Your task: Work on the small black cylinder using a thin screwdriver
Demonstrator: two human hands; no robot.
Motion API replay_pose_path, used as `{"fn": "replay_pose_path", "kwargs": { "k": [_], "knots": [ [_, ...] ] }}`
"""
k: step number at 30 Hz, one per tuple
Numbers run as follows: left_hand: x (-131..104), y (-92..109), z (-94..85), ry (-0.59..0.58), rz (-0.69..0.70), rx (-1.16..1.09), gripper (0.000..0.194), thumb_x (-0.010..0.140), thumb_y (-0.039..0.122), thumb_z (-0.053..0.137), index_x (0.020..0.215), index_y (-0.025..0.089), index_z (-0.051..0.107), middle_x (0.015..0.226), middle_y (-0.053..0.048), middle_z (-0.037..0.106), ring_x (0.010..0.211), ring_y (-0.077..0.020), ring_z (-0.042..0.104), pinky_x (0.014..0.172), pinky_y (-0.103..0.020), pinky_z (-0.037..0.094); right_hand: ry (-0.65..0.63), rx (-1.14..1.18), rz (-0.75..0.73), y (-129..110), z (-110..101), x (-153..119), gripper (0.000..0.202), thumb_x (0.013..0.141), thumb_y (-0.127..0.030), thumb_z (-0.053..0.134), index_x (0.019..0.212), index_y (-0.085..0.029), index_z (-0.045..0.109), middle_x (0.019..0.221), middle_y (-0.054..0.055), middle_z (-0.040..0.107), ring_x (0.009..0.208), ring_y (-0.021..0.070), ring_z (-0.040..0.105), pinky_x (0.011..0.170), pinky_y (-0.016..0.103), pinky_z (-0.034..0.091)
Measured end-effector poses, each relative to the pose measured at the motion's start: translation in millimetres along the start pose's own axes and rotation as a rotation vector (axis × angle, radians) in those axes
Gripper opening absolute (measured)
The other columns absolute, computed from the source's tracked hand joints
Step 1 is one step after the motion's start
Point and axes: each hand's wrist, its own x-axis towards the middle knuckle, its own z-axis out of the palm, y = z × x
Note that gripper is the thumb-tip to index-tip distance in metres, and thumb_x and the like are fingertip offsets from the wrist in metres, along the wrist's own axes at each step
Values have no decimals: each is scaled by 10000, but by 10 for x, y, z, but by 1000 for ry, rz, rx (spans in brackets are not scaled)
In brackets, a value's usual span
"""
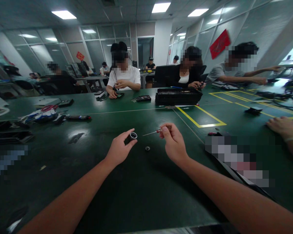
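My left hand is closed around a short black cylinder, whose silver-rimmed round end faces right and toward me. What lies inside that end is too dark to make out. In my right hand is a thin screwdriver with a red handle, gripped between thumb and fingers. Its metal shaft points left toward the cylinder, with a gap between the tip and the rim. A small round metal part lies on the green tabletop, between and slightly below my hands.
A black open box stands across the table before two seated co-workers. Cables and tools lie at left, beside a dark cylindrical tool. At right, another person's hand rests on the table. Yellow tape marks the surface.
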Motion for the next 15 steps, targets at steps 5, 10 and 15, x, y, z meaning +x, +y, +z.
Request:
{"fn": "replay_pose_path", "kwargs": {
  "k": [5,10,15],
  "knots": [
    [-26,11,-9,-11,-88,-201,446,950,421,527,1354,231,531,1178,-70,661,1036,-221,638,914,-376,509,-2,1,-9,-7,-3,-3,192,999,-405,456,1003,-253,572,818,17,614,780,191,589,755,362,468],
    [-61,167,-21,-92,-98,-12,339,867,488,653,1071,221,613,910,-15,649,775,-191,599,685,-314,477,16,9,11,9,-6,13,193,995,-407,461,997,-253,576,817,19,617,783,195,590,767,369,466],
    [-35,301,49,-355,95,160,217,868,388,679,1019,233,678,1013,-32,677,913,-221,629,799,-340,482,23,38,28,2,-4,25,186,990,-398,468,996,-244,573,824,20,614,784,191,589,759,361,470]
  ]
}}
